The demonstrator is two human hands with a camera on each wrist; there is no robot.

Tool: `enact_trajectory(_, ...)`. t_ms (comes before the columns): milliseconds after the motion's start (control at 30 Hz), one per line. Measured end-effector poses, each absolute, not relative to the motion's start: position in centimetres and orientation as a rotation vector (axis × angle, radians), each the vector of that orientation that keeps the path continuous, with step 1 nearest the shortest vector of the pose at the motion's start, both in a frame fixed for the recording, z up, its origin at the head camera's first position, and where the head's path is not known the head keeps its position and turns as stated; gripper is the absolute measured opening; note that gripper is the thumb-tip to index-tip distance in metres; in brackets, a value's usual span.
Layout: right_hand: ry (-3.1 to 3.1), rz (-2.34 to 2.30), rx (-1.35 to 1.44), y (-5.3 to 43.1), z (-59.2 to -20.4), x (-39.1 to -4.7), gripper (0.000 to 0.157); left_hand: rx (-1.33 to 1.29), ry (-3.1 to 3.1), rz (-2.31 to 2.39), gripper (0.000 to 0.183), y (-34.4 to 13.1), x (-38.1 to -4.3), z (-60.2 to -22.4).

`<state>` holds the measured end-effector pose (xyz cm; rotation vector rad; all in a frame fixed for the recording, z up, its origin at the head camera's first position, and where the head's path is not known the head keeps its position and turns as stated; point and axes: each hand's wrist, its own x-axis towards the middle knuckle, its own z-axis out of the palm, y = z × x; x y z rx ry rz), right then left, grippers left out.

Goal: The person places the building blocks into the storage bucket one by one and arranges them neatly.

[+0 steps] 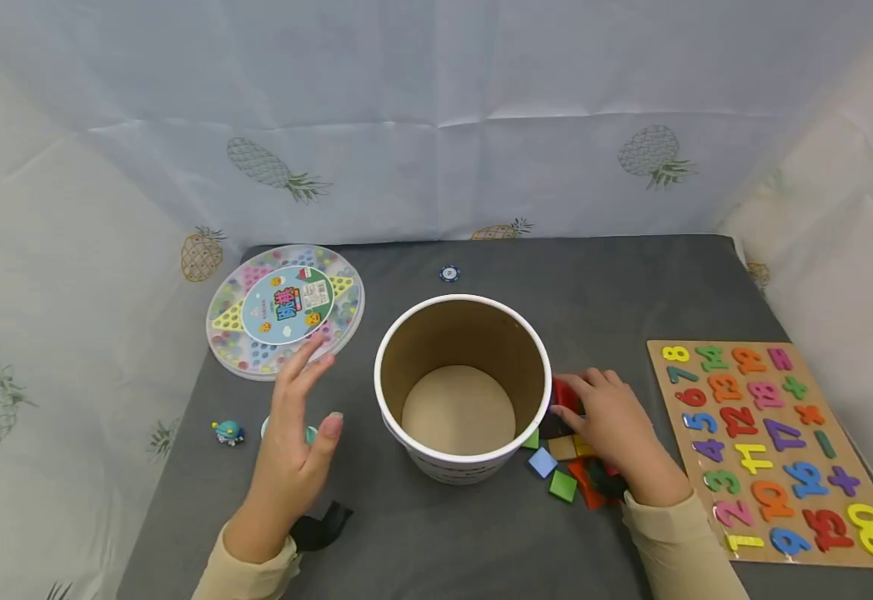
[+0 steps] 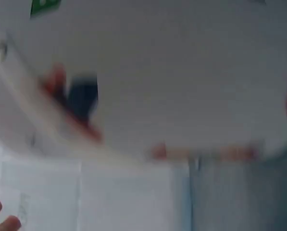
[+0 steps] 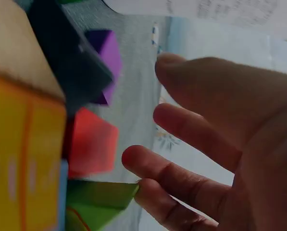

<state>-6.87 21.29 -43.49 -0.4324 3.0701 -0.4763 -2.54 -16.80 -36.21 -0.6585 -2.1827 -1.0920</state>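
Note:
A white bucket [image 1: 457,462] with a tan inside stands mid-table, its visible floor bare. My left hand [image 1: 289,442] is raised to the left of it with fingers spread and nothing in them. Under that hand a small light teal item is mostly hidden. On the bucket's other side, my right hand [image 1: 616,425] reaches over a pile of coloured blocks, beside a red block [image 1: 567,395]. The right wrist view has its fingers loosely extended, with fingertips right at a green block [image 3: 102,199]. A purple block [image 3: 107,65] and a yellow block [image 3: 25,159] appear there too.
A number puzzle board [image 1: 774,450] lies at the right. At the back left is a round Chinese checkers set [image 1: 286,308], with a small turquoise toy [image 1: 228,432] nearer. A poker chip [image 1: 449,273] lies behind the bucket. Patterned cloth [image 1: 436,125] hangs around the table.

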Motion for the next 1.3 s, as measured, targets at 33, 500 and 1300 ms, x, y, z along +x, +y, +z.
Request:
enact_trajectory(33,3.069,-0.465,-0.443,21.1,-43.7,-7.1,0.05,-0.674,-2.162,-1.182,0.062,-16.1,-2.5,-36.1)
enact_trajectory(500,2.996,-0.424,-0.218,19.9,-44.7,-7.5,0.057,-0.641,-1.976,-1.856,0.044,-10.5,-3.9,-39.2)
enact_trajectory(1300,3.015,-1.174,-0.148,19.7,-37.9,-6.9,0.057,-0.633,-1.922,-1.829,0.04,-9.8,-4.9,-39.8)
